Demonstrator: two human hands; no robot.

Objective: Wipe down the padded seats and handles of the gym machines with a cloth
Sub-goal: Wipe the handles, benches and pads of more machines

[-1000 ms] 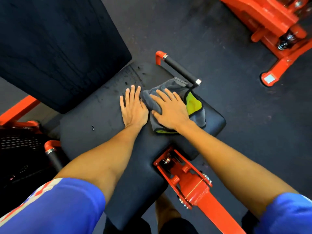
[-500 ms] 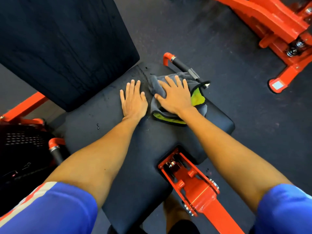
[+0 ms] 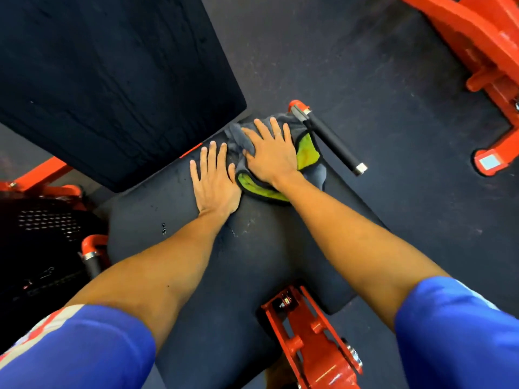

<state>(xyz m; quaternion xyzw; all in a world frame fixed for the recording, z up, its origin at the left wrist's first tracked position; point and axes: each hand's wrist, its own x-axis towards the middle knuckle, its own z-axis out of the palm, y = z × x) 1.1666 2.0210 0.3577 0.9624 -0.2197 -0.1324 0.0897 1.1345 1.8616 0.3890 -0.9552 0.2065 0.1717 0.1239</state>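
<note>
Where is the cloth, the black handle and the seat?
cloth [image 3: 307, 153], head view, on its green side.
black handle [image 3: 335, 144], head view, middle of the bar.
seat [image 3: 252, 262], head view, bare padding in its middle.

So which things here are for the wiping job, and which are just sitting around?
For the job:
grey-green cloth under the right hand
padded seat, left hand flat on it
black handle beside the cloth

Just there:
orange frame of another machine
dark floor
</note>
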